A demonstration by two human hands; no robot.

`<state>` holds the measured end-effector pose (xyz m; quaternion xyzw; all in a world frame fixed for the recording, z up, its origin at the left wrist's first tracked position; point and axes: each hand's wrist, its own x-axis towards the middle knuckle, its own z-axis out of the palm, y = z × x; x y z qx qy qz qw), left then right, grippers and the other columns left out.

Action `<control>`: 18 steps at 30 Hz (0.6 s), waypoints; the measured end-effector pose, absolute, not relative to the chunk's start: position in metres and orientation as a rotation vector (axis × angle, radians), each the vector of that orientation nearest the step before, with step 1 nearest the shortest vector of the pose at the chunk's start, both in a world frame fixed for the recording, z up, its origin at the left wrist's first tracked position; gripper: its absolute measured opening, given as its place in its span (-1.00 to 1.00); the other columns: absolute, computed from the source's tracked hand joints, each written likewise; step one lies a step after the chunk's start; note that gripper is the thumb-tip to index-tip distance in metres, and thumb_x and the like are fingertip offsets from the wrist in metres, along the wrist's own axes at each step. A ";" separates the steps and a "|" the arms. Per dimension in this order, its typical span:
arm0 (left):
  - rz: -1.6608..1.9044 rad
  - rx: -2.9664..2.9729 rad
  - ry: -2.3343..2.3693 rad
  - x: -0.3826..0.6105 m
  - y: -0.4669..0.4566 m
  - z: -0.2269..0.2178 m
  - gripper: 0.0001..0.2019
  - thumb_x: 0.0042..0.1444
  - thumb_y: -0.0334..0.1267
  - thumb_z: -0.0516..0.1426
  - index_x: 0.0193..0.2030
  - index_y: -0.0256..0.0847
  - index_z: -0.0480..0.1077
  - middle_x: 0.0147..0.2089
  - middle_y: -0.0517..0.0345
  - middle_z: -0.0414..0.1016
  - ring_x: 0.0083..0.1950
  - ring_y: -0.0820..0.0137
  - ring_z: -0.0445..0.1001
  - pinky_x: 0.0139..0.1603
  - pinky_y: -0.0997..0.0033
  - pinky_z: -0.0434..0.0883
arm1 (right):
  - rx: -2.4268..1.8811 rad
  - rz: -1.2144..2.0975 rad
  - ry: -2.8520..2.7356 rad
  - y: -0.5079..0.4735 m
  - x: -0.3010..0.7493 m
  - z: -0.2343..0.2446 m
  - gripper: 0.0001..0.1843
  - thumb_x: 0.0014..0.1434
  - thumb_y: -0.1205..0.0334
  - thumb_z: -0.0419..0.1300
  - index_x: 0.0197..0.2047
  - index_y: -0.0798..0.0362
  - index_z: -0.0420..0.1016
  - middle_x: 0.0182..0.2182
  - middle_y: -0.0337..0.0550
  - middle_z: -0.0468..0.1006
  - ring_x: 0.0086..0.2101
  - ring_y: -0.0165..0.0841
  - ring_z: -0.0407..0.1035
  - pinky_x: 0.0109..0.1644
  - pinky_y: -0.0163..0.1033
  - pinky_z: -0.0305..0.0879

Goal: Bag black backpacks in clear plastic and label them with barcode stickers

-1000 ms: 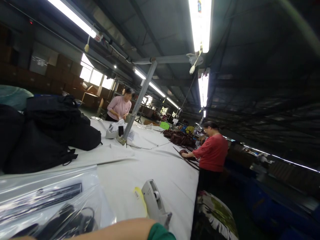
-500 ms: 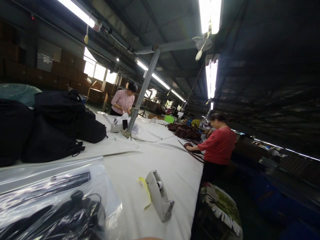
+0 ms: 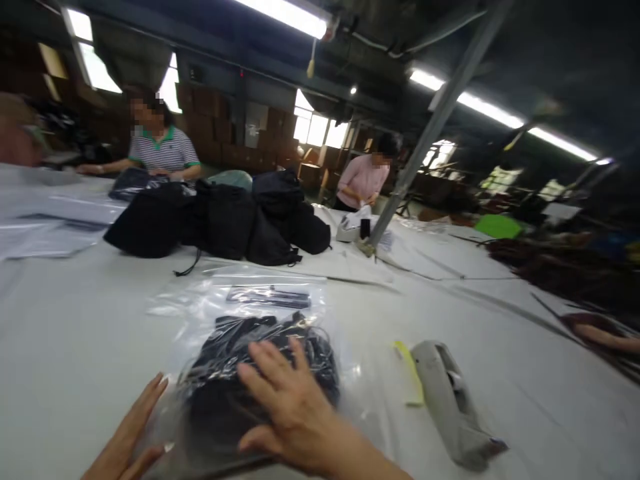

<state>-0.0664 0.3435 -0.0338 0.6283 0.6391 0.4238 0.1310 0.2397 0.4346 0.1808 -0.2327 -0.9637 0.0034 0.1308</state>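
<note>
A clear plastic bag [image 3: 235, 300] with a black bundled item [image 3: 260, 353] inside lies on the white table [image 3: 75, 320] in front of me. My right hand [image 3: 287, 407] lies flat on top of the bag with its fingers spread, pressing on the black item. My left hand [image 3: 127, 440] rests open against the bag's left edge, fingers stretched out. Neither hand holds anything.
A grey tape dispenser [image 3: 450, 400] with a yellow strip [image 3: 409, 380] lies right of the bag. Black bags [image 3: 225, 220] are piled further back. A person in a striped shirt [image 3: 160, 150] and one in pink [image 3: 367, 180] work beyond. A slanted metal post [image 3: 430, 133] rises from the table.
The view has swung left and down, away from the person in red. Both my hands have come into view and now lie on the plastic bag.
</note>
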 end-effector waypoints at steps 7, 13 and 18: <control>1.238 1.680 1.861 -0.066 0.338 -0.044 -0.29 0.19 0.31 -0.14 0.42 0.12 -0.03 0.47 0.14 -0.02 0.42 0.00 0.04 0.38 -0.12 0.10 | -0.976 0.018 -2.473 0.468 0.321 0.138 -0.36 0.35 -0.12 -0.09 0.39 -0.04 0.05 0.25 0.10 0.31 0.25 -0.01 0.16 0.30 0.33 0.01; 1.104 1.553 1.831 -0.050 0.351 -0.052 -0.47 0.16 0.24 0.01 0.15 0.08 0.43 0.25 0.12 0.40 0.31 0.01 0.27 0.40 -0.07 0.08 | -1.059 0.107 -2.272 0.483 0.330 0.065 -0.47 0.38 0.05 -0.06 0.36 -0.06 0.07 0.20 -0.01 0.40 0.15 -0.19 0.33 0.20 -0.01 0.34; 1.512 0.726 1.693 -0.036 0.330 -0.005 -0.19 0.06 0.41 -0.01 0.33 -0.04 0.16 0.38 0.00 0.19 0.39 0.00 0.12 0.42 -0.11 -0.06 | -1.081 -0.106 -2.342 0.469 0.340 0.111 -0.32 0.39 -0.08 -0.21 0.45 0.02 -0.23 0.28 0.09 0.27 0.23 -0.03 0.20 0.27 0.25 0.14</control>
